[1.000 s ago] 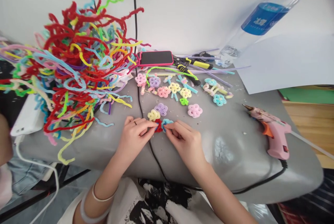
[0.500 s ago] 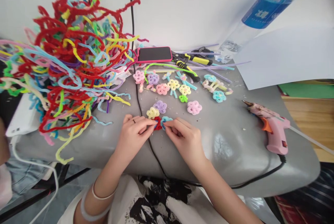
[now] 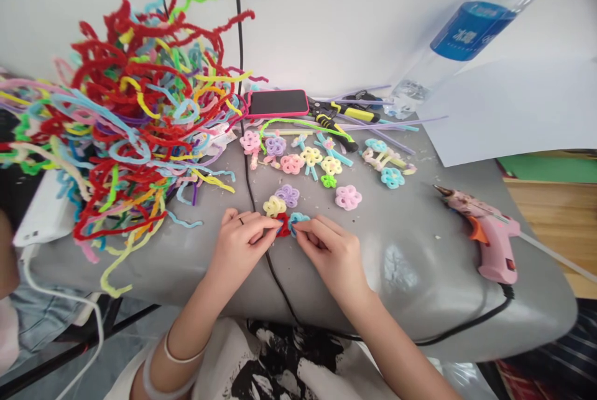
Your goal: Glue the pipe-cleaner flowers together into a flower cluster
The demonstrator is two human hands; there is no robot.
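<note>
Both hands meet over the near middle of the grey table. My left hand (image 3: 243, 238) pinches a small red pipe-cleaner flower (image 3: 282, 227) between thumb and forefinger. A light-blue pipe-cleaner flower (image 3: 299, 221) is pinched by my right hand (image 3: 334, 249), close beside the red one. Whether the two flowers are joined I cannot tell, as fingertips hide part of each. Just behind them lie a pale yellow flower (image 3: 274, 206) and a purple flower (image 3: 288, 195), touching. To the right rests a pink flower (image 3: 348, 197).
A tangled heap of pipe cleaners (image 3: 135, 107) fills the left. Behind the flowers lie a phone (image 3: 277, 102), pliers (image 3: 331, 121) and several finished pieces. A pink glue gun (image 3: 494, 238) rests on the right, near a tilted bottle (image 3: 471, 30). A black cable (image 3: 248, 182) crosses the table.
The camera view has tilted slightly, so everything sits a little lower in the picture. Both hands keep their pinch on the red and blue flowers, with little visible movement.
</note>
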